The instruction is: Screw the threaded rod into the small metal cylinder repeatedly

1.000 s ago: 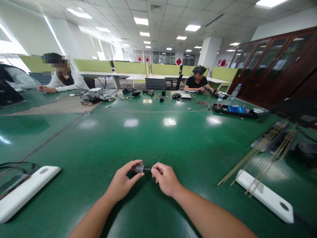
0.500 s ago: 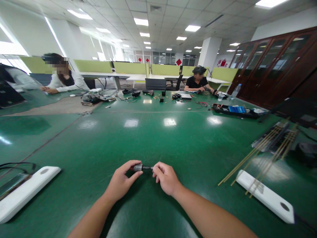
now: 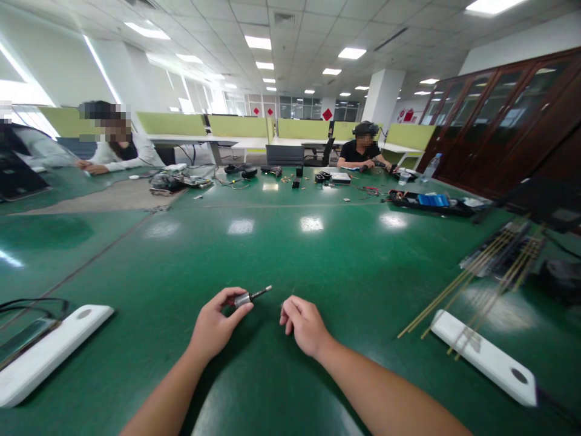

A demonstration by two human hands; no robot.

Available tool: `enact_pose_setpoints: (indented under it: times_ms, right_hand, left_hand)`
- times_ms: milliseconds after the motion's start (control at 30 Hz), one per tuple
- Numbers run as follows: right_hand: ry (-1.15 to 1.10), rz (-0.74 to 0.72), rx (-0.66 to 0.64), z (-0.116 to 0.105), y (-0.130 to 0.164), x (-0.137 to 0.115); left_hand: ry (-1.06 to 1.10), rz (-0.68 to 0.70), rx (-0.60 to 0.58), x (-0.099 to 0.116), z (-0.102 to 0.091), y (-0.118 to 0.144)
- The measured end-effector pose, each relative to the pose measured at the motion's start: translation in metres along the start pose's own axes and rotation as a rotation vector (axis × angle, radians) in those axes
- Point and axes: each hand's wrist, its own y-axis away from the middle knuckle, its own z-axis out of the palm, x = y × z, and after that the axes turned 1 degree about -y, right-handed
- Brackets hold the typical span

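Observation:
Between the thumb and fingers of my left hand is a small motor, a silver cylinder with a thin dark shaft. Its shaft points right and slightly up, ending in a light tip. My right hand is closed in a pinch to the right of that tip, apart from it. A tiny dark bit shows at the right fingertips, too small to name. Both hands are just above the green tabletop.
White bars lie at left and right. Thin wooden sticks stretch over the right bar. Farther back are a black tray of parts, a water bottle and loose electronics. Several people sit around the table.
My left hand has drawn left, taking the motor away from my right fingertips. The shaft has tilted upward and its tip is now exposed. My right hand has hardly moved.

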Motion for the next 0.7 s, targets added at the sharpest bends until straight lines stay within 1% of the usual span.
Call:
enact_pose_setpoints:
  times_ms: [67,167,267,333,500,567,633,700]
  right_hand:
    - [0.000,-0.012,-0.009,0.000,0.001,-0.001]
    - [0.027,-0.028,-0.018,0.001,0.002,0.000]
    - [0.059,-0.040,-0.025,0.000,0.003,0.000]
    - [0.072,-0.042,-0.031,0.000,0.004,-0.001]
    - [0.098,-0.029,-0.042,0.001,0.005,-0.002]
    - [0.112,-0.027,-0.046,0.001,0.006,-0.002]
    - [0.125,-0.028,-0.050,0.001,0.006,-0.002]
    - [0.139,-0.033,-0.056,0.001,0.007,-0.002]
  left_hand:
    - [0.158,-0.056,0.070,-0.002,0.000,-0.003]
    - [0.334,-0.093,0.129,-0.004,-0.001,-0.006]
    - [0.502,-0.146,0.150,-0.004,-0.006,-0.007]
    - [0.569,-0.183,0.155,-0.003,-0.010,-0.006]
    - [0.613,-0.229,0.214,0.002,-0.021,-0.006]
    - [0.605,-0.232,0.231,0.004,-0.030,-0.006]
    - [0.557,-0.238,0.225,0.005,-0.046,-0.003]
    - [0.452,-0.237,0.224,0.006,-0.069,0.006]
